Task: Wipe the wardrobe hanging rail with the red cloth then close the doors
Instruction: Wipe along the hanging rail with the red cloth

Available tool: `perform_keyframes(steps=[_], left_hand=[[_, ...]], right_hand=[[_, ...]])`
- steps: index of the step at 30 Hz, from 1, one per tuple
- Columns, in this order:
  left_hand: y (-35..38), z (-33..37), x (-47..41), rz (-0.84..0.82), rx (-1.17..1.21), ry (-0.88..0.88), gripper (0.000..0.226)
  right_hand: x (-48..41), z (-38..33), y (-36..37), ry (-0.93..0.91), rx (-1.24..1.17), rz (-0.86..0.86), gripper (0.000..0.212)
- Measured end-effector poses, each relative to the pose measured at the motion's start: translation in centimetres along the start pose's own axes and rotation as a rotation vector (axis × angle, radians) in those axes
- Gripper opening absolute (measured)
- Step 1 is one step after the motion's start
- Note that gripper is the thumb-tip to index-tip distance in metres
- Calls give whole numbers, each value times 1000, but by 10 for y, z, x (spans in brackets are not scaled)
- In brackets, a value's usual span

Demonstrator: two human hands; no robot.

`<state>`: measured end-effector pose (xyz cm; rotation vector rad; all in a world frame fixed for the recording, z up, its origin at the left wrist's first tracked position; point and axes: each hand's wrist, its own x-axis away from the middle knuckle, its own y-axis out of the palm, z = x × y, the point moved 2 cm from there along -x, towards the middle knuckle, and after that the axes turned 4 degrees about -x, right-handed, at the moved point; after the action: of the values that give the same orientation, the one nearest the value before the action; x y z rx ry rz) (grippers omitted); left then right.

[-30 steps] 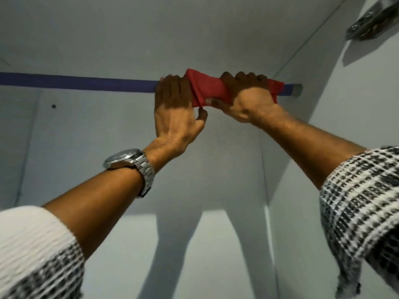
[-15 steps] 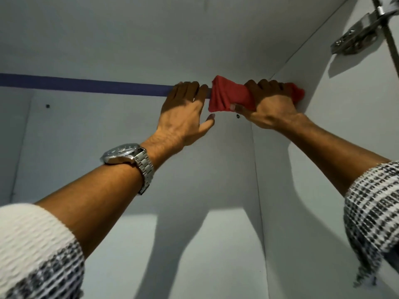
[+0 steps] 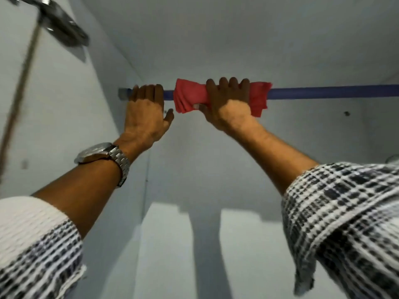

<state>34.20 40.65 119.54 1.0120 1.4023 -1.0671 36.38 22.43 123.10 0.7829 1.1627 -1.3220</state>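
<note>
Right hand (image 3: 226, 104): grip closed around the red cloth (image 3: 190, 98), which is wrapped over the blue hanging rail (image 3: 323, 93). Four fingers curl over the top of the rail; the thumb presses the cloth from beneath. Cloth bunches out on both sides of this grip, one folded end toward the left hand, a looser flap hanging on the far side. Bare rail runs on beyond that flap to the picture's edge.

Left hand (image 3: 146, 113): grip partly closed, fingers hooked over the bare rail, thumb spread free below and not touching it. This hand holds no cloth. It sits just beside the cloth's folded end, with a short stretch of rail showing between them. On its outer side the rail meets a grey end bracket (image 3: 123, 93) at the wardrobe side wall (image 3: 64, 108).

A metal wristwatch (image 3: 103, 156) is on the left wrist. A blurred metal hinge (image 3: 62, 24) sits high on the side wall, well apart from both grips.
</note>
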Motion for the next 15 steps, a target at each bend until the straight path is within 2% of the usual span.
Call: perform_keyframes(steps=[2, 4, 7, 9, 13, 15], left_hand=[[-4, -23, 2, -37, -95, 13, 55], [-7, -35, 8, -35, -144, -45, 56], [-8, -45, 24, -19, -116, -142, 74], [-1, -49, 33, -6, -153, -88, 82], [1, -51, 31, -54, -264, -18, 96], [-8, -40, 25, -62, -246, -27, 101]], right_hand=[[-11, -45, 5, -10, -15, 6, 60], [-21, -81, 7, -32, -23, -2, 49], [-32, -120, 2, -77, -34, -50, 44], [-40, -128, -1, -116, -32, -100, 48], [-46, -108, -18, -248, 40, -332, 82], [-41, -93, -34, -267, 64, -435, 77]])
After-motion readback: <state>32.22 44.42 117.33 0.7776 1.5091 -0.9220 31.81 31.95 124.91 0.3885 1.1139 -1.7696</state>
